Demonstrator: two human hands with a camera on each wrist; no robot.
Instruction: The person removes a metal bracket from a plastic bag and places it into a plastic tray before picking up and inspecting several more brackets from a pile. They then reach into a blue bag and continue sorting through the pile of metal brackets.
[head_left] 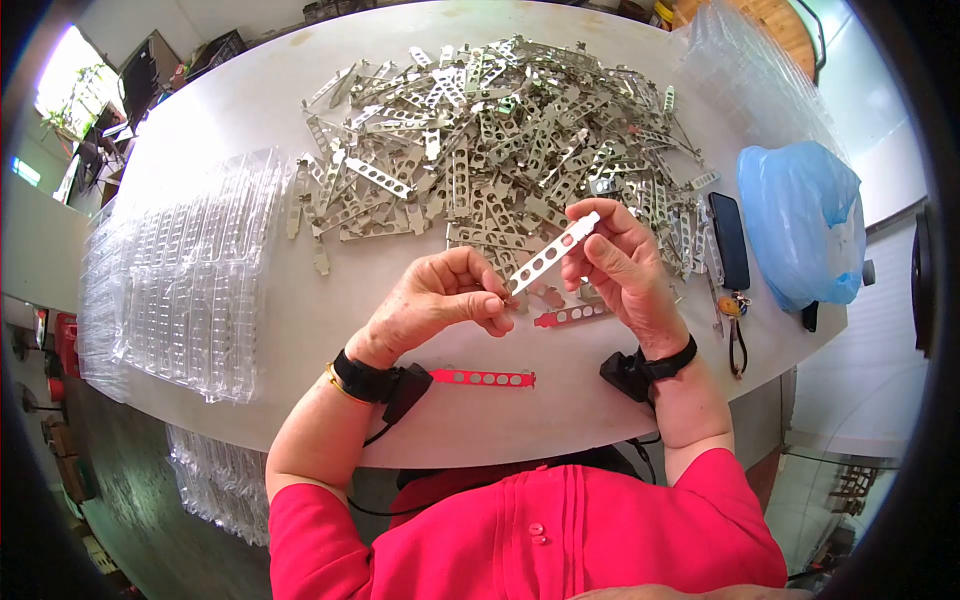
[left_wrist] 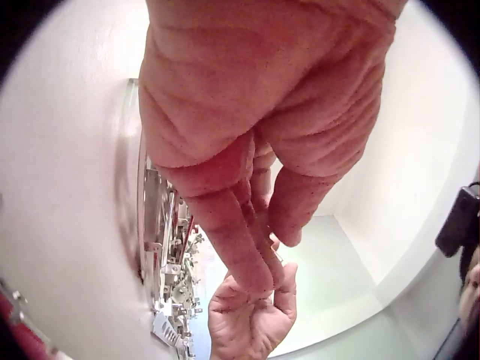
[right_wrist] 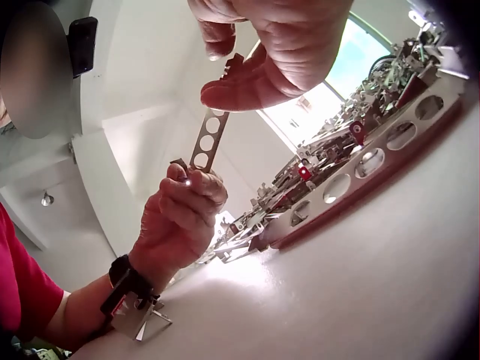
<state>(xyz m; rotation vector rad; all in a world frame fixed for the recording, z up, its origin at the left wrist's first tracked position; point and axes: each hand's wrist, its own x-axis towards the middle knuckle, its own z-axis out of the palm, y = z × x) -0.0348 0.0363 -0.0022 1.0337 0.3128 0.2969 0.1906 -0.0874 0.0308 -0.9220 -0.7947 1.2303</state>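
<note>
A silver metal strip with round holes [head_left: 543, 262] is held in the air between both hands, slanting up to the right. The left hand [head_left: 440, 297] pinches its lower end between thumb and fingers. At the upper end the right hand [head_left: 625, 270] grips it with thumb and fingers. In the right wrist view the strip [right_wrist: 208, 139] runs from the right hand [right_wrist: 277, 56] down to the left hand [right_wrist: 180, 217]. The left wrist view shows the left hand [left_wrist: 262, 97] from close up, hiding most of the strip. Below, a red-looking strip [head_left: 484, 379] lies on the table, another [head_left: 570, 315] nearer the hands.
A big heap of metal strips [head_left: 500, 140] covers the table's far middle. Clear plastic trays [head_left: 200, 290] are stacked at left, more clear plastic [head_left: 750, 80] at far right. A blue plastic bag [head_left: 803, 225], a phone [head_left: 729, 240] and keys [head_left: 734, 305] lie at right.
</note>
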